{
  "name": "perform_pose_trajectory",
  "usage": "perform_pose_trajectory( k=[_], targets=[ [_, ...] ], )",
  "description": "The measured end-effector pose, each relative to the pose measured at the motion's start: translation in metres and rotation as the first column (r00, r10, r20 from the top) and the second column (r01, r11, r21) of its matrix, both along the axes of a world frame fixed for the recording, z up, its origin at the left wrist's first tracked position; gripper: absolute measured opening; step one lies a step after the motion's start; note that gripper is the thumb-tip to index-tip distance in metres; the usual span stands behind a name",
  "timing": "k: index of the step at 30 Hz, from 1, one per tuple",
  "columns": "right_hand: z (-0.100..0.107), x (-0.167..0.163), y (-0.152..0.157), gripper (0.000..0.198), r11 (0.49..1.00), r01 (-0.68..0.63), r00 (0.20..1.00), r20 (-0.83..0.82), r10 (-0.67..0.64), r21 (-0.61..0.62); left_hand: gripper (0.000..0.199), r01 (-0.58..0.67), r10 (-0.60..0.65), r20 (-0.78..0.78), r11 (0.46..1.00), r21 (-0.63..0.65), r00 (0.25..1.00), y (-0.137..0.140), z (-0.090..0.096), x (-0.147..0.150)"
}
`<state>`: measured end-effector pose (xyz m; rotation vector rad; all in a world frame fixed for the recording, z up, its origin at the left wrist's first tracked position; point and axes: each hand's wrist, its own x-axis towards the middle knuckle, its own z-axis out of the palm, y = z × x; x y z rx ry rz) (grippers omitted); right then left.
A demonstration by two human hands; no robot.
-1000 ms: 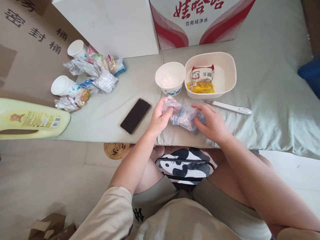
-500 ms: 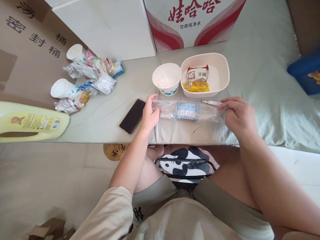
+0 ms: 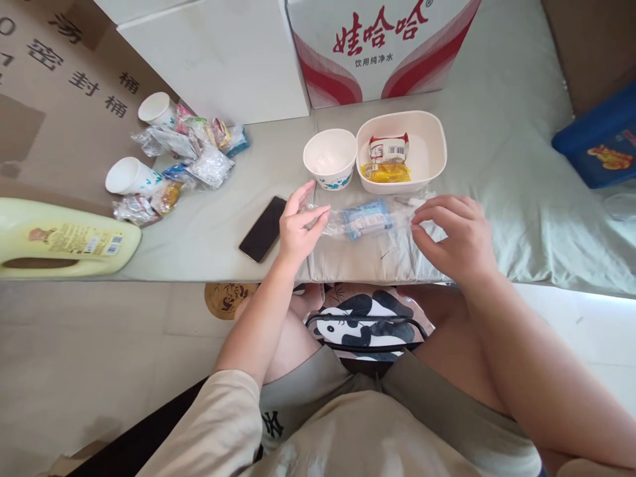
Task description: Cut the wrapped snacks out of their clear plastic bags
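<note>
Wrapper (image 3: pixel 368 220) lies btwn L hand (image 3: pixel 298 228) & R hand (image 3: pixel 460 233), long axis L–R, near side of bowl (image 3: pixel 330 160) & tub (image 3: pixel 428 154). R hand pinches R end; L hand part-curled at L end, grip unclear, a bit nearer the middle.

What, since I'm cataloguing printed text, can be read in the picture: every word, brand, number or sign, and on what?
"娃哈哈®": red-and-white box.
"饮用纯净水": same box.
"汤", "桶", "密封桶": brown cardboard box; figures at its left edge are cut off, "0" among them.
Too small or blurred: print on the blue packet, red-and-white packet, yellow packet and yellow bottle.
Unclear: black mark on the shorts.
</note>
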<state>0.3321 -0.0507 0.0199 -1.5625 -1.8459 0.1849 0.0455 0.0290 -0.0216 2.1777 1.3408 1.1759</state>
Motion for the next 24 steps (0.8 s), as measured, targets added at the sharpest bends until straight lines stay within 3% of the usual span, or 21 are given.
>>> perform_pose_trajectory(
  k=[2, 4, 6, 7, 8, 10, 11, 12, 13, 14, 16, 17, 18, 19, 21, 24],
  targets=[
    [0.003, 0.002, -0.006, 0.015, 0.996, -0.049, 0.999, -0.009, 0.049, -0.074, 0.019, 0.007, -0.008, 0.026, 0.999, 0.046, 1.0, -0.007, 0.008, -0.001],
    [0.0, 0.006, -0.01, 0.017, 0.966, -0.112, 0.994, -0.02, 0.111, -0.235, 0.017, 0.054, -0.058, 0.076, 0.997, 0.05, 0.995, -0.014, 0.016, -0.003],
    [-0.005, 0.009, -0.011, 0.025, 0.909, -0.165, 0.985, -0.018, 0.172, -0.383, 0.019, 0.167, -0.157, 0.132, 0.984, -0.066, 0.979, -0.019, 0.023, -0.005],
    [-0.009, 0.01, -0.011, 0.03, 0.887, -0.17, 0.982, -0.001, 0.187, -0.429, 0.022, 0.263, -0.233, 0.164, 0.945, -0.195, 0.959, -0.021, 0.027, -0.007],
    [-0.012, 0.011, -0.011, 0.035, 0.874, -0.158, 0.981, 0.027, 0.191, -0.459, 0.026, 0.371, -0.316, 0.205, 0.855, -0.362, 0.927, -0.022, 0.029, -0.008],
    [-0.017, 0.011, -0.009, 0.04, 0.863, -0.09, 0.98, 0.109, 0.165, -0.497, 0.038, 0.517, -0.436, 0.306, 0.535, -0.668, 0.847, -0.024, 0.033, -0.01],
    [-0.018, 0.01, -0.007, 0.039, 0.86, -0.044, 0.978, 0.154, 0.141, -0.508, 0.041, 0.527, -0.452, 0.339, 0.395, -0.753, 0.825, -0.024, 0.033, -0.011],
    [-0.019, 0.008, -0.006, 0.037, 0.858, 0.0, 0.974, 0.195, 0.118, -0.514, 0.042, 0.511, -0.441, 0.348, 0.333, -0.793, 0.827, -0.024, 0.033, -0.011],
    [-0.018, 0.006, -0.005, 0.039, 0.857, 0.033, 0.969, 0.226, 0.099, -0.514, 0.041, 0.482, -0.403, 0.332, 0.362, -0.798, 0.853, -0.024, 0.032, -0.012],
    [-0.018, 0.003, -0.003, 0.044, 0.86, 0.052, 0.966, 0.244, 0.085, -0.508, 0.039, 0.439, -0.338, 0.304, 0.468, -0.767, 0.891, -0.023, 0.03, -0.012],
    [-0.015, -0.004, -0.001, 0.056, 0.873, 0.065, 0.967, 0.246, 0.064, -0.483, 0.033, 0.285, -0.172, 0.241, 0.751, -0.595, 0.955, -0.019, 0.026, -0.01],
    [-0.013, -0.008, 0.0, 0.059, 0.884, 0.065, 0.97, 0.239, 0.054, -0.464, 0.031, 0.199, -0.115, 0.198, 0.855, -0.48, 0.973, -0.017, 0.024, -0.008],
    [-0.012, -0.012, 0.002, 0.059, 0.897, 0.065, 0.971, 0.233, 0.043, -0.436, 0.032, 0.139, -0.093, 0.138, 0.916, -0.376, 0.986, -0.015, 0.021, -0.006],
    [-0.012, -0.016, 0.003, 0.057, 0.915, 0.062, 0.972, 0.232, 0.035, -0.398, 0.037, 0.121, -0.108, 0.06, 0.944, -0.306, 0.992, -0.012, 0.019, -0.003],
    [-0.012, -0.024, 0.005, 0.045, 0.951, 0.017, 0.968, 0.241, 0.061, -0.309, 0.049, 0.175, -0.211, -0.096, 0.939, -0.296, 0.973, -0.009, 0.015, 0.005],
    [-0.018, -0.036, 0.009, 0.033, 0.965, -0.107, 0.951, 0.257, 0.169, -0.239, 0.029, 0.207, -0.281, -0.133, 0.893, -0.4, 0.951, -0.008, 0.01, 0.017]
  ],
)
